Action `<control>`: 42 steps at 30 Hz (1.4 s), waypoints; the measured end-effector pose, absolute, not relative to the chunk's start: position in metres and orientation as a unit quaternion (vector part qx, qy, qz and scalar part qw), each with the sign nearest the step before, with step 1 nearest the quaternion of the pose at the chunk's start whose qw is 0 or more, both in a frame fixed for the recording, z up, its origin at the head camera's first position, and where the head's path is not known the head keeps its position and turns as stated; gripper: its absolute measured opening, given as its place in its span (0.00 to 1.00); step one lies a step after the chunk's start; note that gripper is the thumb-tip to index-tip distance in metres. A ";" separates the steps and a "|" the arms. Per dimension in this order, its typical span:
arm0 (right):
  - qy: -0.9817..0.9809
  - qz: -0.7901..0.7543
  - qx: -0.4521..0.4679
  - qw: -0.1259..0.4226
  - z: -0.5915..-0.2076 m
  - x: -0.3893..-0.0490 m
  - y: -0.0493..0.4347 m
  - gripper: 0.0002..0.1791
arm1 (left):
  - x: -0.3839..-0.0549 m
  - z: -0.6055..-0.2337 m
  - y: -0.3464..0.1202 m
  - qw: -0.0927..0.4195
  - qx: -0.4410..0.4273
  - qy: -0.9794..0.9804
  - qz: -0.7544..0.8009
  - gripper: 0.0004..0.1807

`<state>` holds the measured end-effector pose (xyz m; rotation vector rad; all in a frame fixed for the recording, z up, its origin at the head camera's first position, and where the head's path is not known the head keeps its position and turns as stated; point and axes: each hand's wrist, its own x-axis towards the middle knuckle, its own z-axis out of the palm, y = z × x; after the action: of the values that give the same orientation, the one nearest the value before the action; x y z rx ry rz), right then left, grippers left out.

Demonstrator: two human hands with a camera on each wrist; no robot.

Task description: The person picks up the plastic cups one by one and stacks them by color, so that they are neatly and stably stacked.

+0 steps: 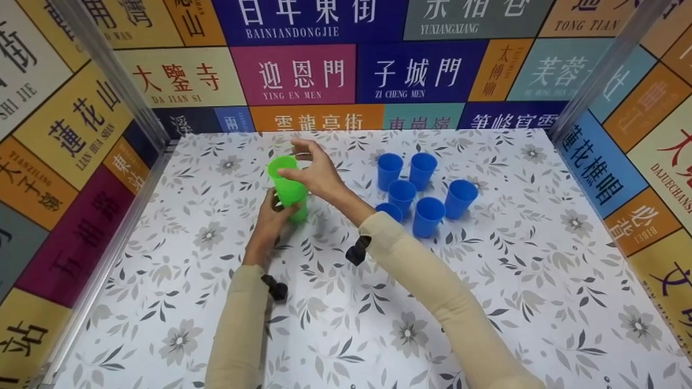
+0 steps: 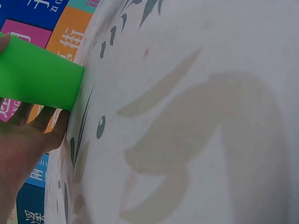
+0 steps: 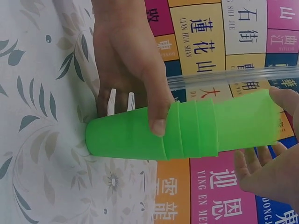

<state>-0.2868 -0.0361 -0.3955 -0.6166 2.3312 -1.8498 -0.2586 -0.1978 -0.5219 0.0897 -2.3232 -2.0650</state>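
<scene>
A stack of nested green cups (image 3: 126, 135) stands upright on the table, several rims showing one above another in the right wrist view. My left hand (image 1: 270, 219) grips the lowest part, thumb on one side and fingers round the other. The topmost green cup (image 3: 245, 121) rises well out of the stack, its lower part inside the cup below. Near its rim my right hand (image 1: 319, 170) holds this cup, with the thumb on one side and the fingers on the other. In the left wrist view the lowest green cup (image 2: 42, 74) shows its base end at the tabletop.
Several blue cups (image 1: 430, 216) stand upright in a loose group right of the stack, one partly behind the right forearm. A floral cloth (image 1: 346, 335) covers the table. Printed panels (image 1: 294, 75) wall the back and sides.
</scene>
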 end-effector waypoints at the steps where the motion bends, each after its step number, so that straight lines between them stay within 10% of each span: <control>1: 0.765 -0.609 -0.203 0.053 -0.396 -0.287 -0.034 0.40 | -0.258 -0.522 -0.197 0.018 0.030 -0.748 -0.663 0.38; 42: 0.759 -0.614 -0.181 -0.118 -0.385 -0.246 0.223 0.32 | -0.243 -0.493 -0.192 -0.017 0.031 -0.743 -0.668 0.39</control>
<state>-0.2462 0.2231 -0.3854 -0.6146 2.5841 -2.0885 -0.2433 -0.1921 -0.4934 0.0978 -2.3605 -2.1218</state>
